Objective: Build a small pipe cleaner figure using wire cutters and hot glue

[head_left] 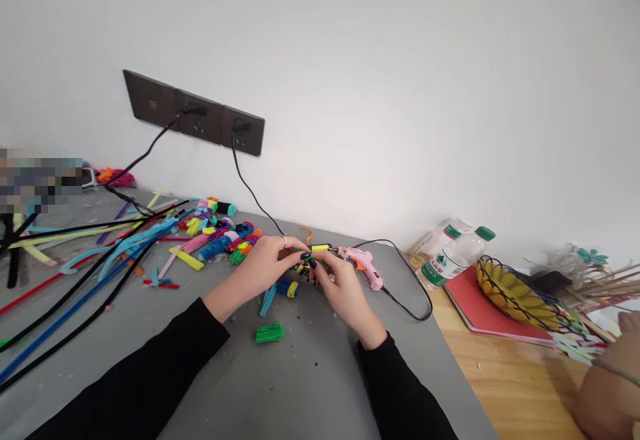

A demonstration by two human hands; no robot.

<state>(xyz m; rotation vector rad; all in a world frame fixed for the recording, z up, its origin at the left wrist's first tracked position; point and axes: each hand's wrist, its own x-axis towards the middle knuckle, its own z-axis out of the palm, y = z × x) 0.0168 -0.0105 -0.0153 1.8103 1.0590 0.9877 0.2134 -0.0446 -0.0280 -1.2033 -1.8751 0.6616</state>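
Note:
My left hand (263, 265) and my right hand (341, 288) meet over the grey mat (310, 373), fingers pinched together on a small pipe-cleaner piece (311, 261) of green, yellow and black. A blue and yellow coil (287, 288) lies just under my hands. A green coiled bundle (269, 332) rests on the mat nearer to me. A pink glue gun (364, 264) lies right of my right hand, its black cord (410, 293) looping across the mat.
A heap of coloured pipe-cleaner coils (220, 233) and long loose stems (75, 273) cover the left. Wall sockets (195, 117) hold plugs. On the wooden table (520, 380) sit water bottles (453, 253), a red book (480, 310), a wire basket (515, 293). Another person's hand (613, 387) is at far right.

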